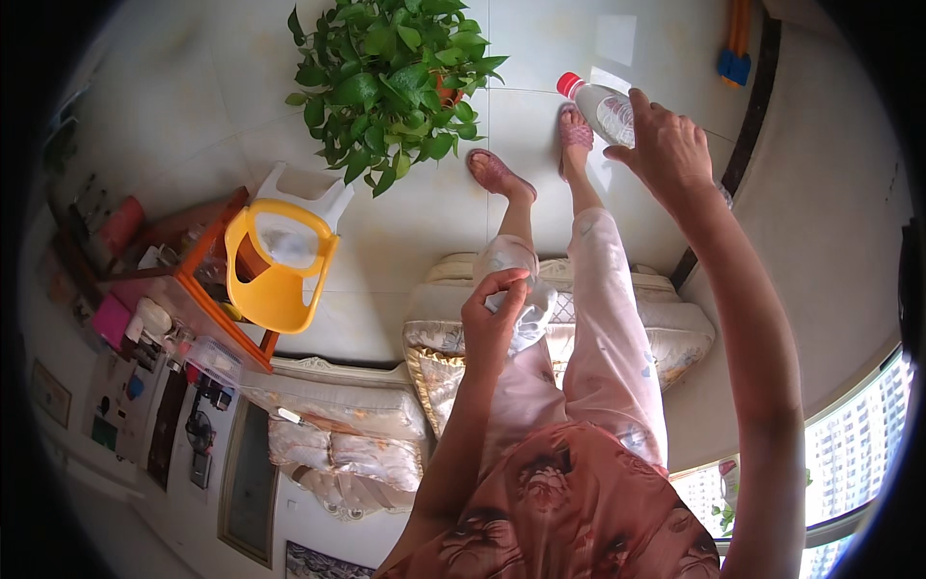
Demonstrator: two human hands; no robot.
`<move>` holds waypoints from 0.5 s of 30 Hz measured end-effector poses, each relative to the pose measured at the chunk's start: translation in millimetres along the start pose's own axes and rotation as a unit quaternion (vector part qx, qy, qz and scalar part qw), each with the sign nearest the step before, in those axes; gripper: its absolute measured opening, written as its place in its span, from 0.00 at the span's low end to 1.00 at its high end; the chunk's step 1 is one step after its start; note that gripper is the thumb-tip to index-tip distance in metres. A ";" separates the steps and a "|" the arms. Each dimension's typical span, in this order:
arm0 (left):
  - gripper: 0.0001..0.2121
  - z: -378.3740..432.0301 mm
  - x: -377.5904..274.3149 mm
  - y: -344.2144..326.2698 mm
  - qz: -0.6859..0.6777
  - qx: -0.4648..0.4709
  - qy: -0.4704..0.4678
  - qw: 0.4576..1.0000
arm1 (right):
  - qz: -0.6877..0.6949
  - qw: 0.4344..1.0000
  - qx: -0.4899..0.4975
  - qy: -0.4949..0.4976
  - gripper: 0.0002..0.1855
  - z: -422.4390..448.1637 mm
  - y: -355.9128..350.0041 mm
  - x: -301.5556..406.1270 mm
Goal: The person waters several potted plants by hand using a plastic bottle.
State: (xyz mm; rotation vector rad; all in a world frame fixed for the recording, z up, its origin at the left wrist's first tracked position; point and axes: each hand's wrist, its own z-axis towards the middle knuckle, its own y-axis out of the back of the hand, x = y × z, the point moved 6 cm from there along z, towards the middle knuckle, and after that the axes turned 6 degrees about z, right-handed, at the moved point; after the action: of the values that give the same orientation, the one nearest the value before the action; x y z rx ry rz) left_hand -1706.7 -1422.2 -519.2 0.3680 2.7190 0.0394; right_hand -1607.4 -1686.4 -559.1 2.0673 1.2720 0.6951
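My right hand (669, 148), stretched out ahead, grips a clear plastic bottle (606, 112) with a red cap and embossed sides. The bottle is tilted, its capped end pointing left above my slippered feet. Over my knee, my left hand (495, 311) is closed on a bunched pale cloth (534, 318), which hangs below the fingers. To the left of the bottle stands a leafy green potted plant (394, 87) on the tiled floor, its orange pot mostly hidden by leaves.
A yellow and white child's chair (278, 297) stands at the left beside a wooden table (224, 322) with many things on it. Cushioned sofas (340, 405) are behind and beneath my legs. A wall (817, 239) runs along the right, with a blue and orange object (734, 66) near its base.
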 end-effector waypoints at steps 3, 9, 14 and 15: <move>0.07 -1.8 15.3 9.4 0.001 -0.023 0.014 1.000 | 0.032 0.999 0.017 -0.011 0.30 -12.1 -19.6 -5.6; 0.06 -9.4 41.3 4.6 -0.049 -0.059 0.019 0.997 | 0.174 0.976 0.087 -0.098 0.29 -33.7 -47.0 -21.0; 0.07 -15.2 47.9 -25.2 -0.081 -0.059 0.005 0.995 | 0.231 0.960 0.135 -0.086 0.29 -46.9 -61.0 -23.2; 0.07 -17.0 46.7 -29.3 -0.096 -0.060 -0.004 0.994 | 0.249 0.955 0.145 -0.064 0.29 -51.6 -62.8 -18.5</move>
State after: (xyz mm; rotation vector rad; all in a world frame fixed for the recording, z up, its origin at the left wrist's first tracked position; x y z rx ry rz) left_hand -1762.1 -1437.9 -523.6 0.0709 2.7157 0.1465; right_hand -1688.0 -1669.5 -571.9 2.6716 0.8151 0.5955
